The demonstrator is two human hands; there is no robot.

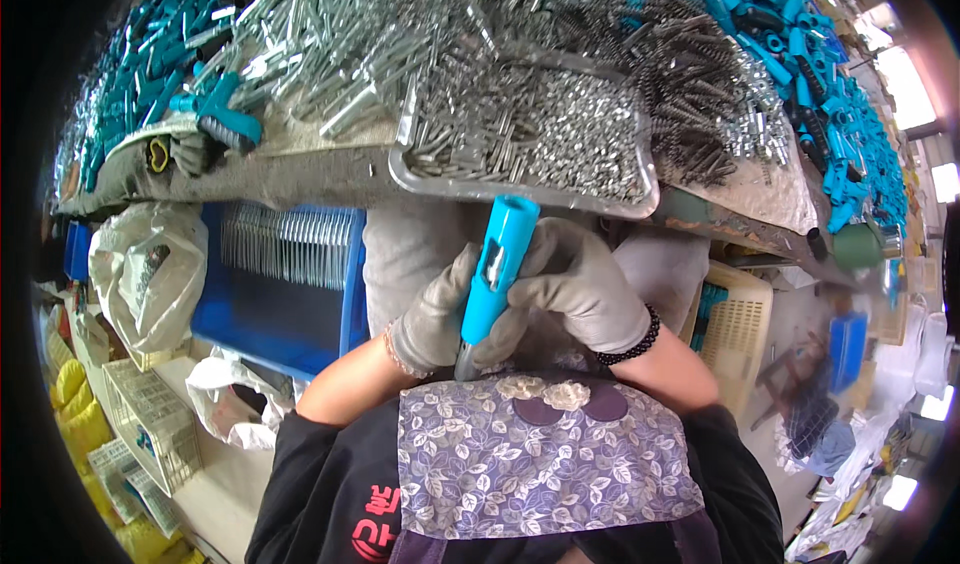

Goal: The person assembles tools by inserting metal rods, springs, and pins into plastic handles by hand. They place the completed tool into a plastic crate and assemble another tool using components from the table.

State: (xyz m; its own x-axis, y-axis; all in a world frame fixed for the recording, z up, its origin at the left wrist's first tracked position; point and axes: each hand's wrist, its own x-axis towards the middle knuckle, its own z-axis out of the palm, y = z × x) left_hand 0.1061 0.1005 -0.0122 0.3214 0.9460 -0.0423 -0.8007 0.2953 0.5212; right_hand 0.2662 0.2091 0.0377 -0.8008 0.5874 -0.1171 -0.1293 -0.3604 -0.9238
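Both my gloved hands hold one bright blue plastic tube point(487, 309) in front of my lap. It has a slot cut in its side, with something metallic showing inside, and it tilts with its open end toward the bench. My left hand point(438, 311) closes around its lower left side. On the right, my right hand point(585, 286) pinches the tube near the slot with thumb and fingers. A dark grey end point(465, 364) sticks out at the bottom, by my apron. Just beyond the tube stands a clear plastic tray point(648, 200) of small metal pins and silvery pieces.
Heaps of metal rods point(330, 49), dark springs point(690, 84) and blue plastic parts point(785, 24) cover the bench. Below its edge at left are a blue crate point(345, 334) with metal wire pieces and a white bag point(145, 274). A cream basket point(745, 324) stands at right.
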